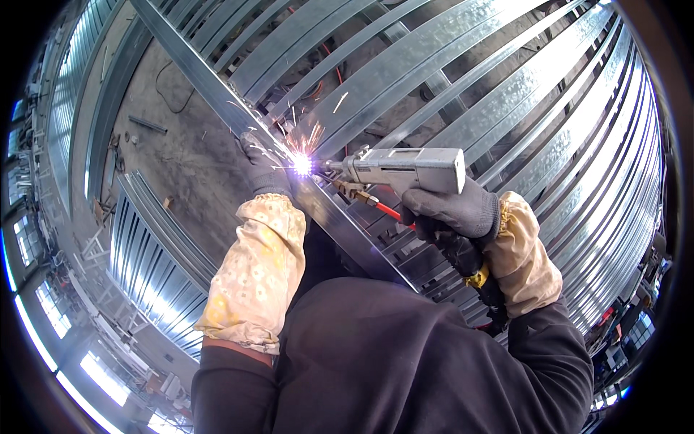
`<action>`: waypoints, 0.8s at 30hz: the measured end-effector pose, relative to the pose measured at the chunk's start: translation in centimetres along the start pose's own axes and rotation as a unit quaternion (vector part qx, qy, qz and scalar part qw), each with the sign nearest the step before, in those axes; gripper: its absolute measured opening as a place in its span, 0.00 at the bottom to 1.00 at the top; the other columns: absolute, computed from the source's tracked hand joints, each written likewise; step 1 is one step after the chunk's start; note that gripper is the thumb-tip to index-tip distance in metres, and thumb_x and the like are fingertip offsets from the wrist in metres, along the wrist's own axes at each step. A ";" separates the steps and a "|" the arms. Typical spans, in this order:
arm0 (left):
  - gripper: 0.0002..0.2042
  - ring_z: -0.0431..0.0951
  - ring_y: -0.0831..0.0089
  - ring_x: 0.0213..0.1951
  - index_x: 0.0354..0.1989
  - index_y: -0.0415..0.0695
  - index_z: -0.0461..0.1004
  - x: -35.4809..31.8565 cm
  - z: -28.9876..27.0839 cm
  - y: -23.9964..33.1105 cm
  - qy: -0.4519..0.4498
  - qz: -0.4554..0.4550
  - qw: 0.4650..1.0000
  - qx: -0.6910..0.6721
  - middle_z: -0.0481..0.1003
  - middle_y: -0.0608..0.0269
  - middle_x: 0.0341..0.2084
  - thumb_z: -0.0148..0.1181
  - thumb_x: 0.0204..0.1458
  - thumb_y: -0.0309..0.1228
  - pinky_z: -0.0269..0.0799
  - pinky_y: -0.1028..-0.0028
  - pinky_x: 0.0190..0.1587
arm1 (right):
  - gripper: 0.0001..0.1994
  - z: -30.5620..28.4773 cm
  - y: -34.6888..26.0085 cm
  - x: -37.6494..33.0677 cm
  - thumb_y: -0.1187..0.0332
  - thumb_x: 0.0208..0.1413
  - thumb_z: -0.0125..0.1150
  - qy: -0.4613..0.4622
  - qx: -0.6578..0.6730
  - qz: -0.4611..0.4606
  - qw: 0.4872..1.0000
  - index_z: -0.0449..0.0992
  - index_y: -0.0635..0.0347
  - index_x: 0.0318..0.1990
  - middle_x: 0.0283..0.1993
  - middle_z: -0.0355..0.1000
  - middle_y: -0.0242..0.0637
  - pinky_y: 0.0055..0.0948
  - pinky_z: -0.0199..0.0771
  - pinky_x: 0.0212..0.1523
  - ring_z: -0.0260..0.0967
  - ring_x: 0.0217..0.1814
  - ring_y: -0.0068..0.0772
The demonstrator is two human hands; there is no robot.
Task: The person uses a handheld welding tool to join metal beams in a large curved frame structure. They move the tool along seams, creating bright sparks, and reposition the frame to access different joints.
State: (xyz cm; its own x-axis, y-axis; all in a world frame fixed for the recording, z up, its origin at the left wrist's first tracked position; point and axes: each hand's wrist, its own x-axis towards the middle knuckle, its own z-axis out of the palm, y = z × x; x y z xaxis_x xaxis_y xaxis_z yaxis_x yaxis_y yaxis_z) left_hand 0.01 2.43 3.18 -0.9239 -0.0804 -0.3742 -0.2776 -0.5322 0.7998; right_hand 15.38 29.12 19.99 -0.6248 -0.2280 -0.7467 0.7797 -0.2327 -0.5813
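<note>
My right hand (459,208), in a grey glove, is wrapped round the handle of a silver handheld welding gun (408,165). Its nozzle points left at a bright weld spot (302,165), where sparks fly up from a galvanized steel beam (340,217). A red hose and brass fitting (358,194) run beneath the gun's body. Close to the left of the glare, my gloved left hand (266,170) grips the beam's edge; smoke, sparks and the beam partly hide its fingers. Pale sleeve covers (253,267) protect both forearms.
Long parallel galvanized slats (463,65) stretch across the right and far side, with gaps between them. More stacked metal profiles (159,267) lie at the left. On the concrete floor (155,94) are a thin cable (170,108) and a short bar (148,124).
</note>
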 end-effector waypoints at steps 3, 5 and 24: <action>0.21 0.73 0.72 0.43 0.53 0.33 0.68 0.4 -0.4 -0.2 0.095 0.127 0.937 0.311 0.74 0.58 0.45 0.45 0.66 0.42 0.71 0.75 0.48 | 0.21 -0.1 0.2 -0.1 0.56 0.57 0.62 0.003 -0.006 0.000 1.000 0.73 0.65 0.50 0.29 0.76 0.34 0.19 0.70 0.20 0.71 0.22 0.18; 0.19 0.74 0.71 0.41 0.52 0.35 0.68 0.1 0.0 0.0 0.079 0.098 0.944 0.306 0.74 0.58 0.44 0.47 0.66 0.41 0.71 0.75 0.47 | 0.17 -0.3 0.4 -0.2 0.57 0.58 0.62 0.004 -0.010 0.010 1.000 0.74 0.62 0.45 0.26 0.73 0.29 0.18 0.68 0.19 0.69 0.21 0.15; 0.23 0.73 0.68 0.39 0.53 0.33 0.69 -0.4 1.0 0.7 0.095 0.105 0.925 0.352 0.75 0.55 0.42 0.47 0.65 0.44 0.71 0.73 0.45 | 0.17 -0.2 1.0 -1.1 0.58 0.57 0.63 0.000 0.017 -0.008 1.000 0.74 0.62 0.47 0.30 0.75 0.32 0.18 0.69 0.21 0.70 0.23 0.16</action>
State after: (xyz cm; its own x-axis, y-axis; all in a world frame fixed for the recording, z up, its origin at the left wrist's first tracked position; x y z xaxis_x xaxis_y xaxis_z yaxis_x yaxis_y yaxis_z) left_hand -0.04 2.91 4.33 -0.9327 -0.3011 -0.1983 -0.2618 0.1873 0.9468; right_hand 16.90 29.34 20.18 -0.6371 -0.2240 -0.7375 0.7679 -0.2680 -0.5819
